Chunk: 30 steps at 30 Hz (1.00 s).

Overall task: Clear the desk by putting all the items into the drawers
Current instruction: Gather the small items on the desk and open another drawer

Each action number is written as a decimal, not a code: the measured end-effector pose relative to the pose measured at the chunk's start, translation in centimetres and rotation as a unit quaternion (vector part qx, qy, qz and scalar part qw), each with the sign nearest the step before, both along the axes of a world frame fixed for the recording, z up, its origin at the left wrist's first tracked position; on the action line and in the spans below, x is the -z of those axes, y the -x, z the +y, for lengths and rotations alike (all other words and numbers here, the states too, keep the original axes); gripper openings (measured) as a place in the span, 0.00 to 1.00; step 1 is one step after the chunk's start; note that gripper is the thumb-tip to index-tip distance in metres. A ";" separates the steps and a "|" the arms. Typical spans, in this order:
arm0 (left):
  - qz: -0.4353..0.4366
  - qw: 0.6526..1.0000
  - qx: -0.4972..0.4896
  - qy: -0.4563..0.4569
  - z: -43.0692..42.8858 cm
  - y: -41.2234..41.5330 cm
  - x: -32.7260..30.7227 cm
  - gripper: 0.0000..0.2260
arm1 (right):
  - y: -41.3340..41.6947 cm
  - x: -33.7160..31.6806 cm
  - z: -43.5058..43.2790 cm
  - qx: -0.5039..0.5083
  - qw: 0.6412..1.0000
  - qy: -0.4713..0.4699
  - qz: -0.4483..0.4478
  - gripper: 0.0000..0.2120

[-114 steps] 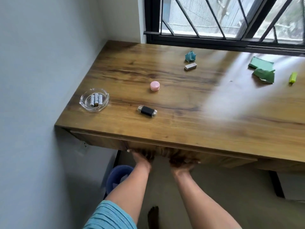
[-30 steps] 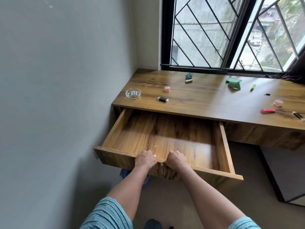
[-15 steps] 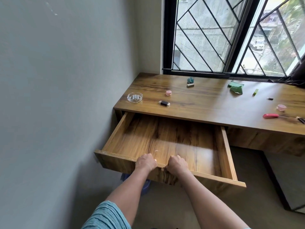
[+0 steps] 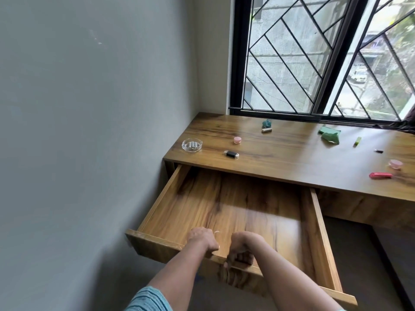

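Fingers of the left hand and right hand curl closed over the open drawer front edge.

A plain grey wall fills the view from seven o'clock round to twelve, with a few faint pale scuffs high up. At one o'clock stands a window in a dark frame, fronted by a black metal grille of slanted bars. Through the glass show a grey concrete building face, green foliage at two o'clock and a white vehicle on a street below. A greyish floor lies at four o'clock, dim and featureless.
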<state>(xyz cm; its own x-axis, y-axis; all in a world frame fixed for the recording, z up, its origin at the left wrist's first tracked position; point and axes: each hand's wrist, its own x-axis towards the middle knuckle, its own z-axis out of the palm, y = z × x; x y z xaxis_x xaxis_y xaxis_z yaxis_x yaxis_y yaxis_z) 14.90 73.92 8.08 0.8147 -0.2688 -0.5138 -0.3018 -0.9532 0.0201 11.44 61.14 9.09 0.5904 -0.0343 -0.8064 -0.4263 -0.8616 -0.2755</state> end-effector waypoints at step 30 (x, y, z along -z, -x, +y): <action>-0.003 0.860 -0.318 0.398 0.0 -38.0 -5.1 0.21 | -39.4 -2.8 0.2 0.109 0.927 0.011 -0.357 0.52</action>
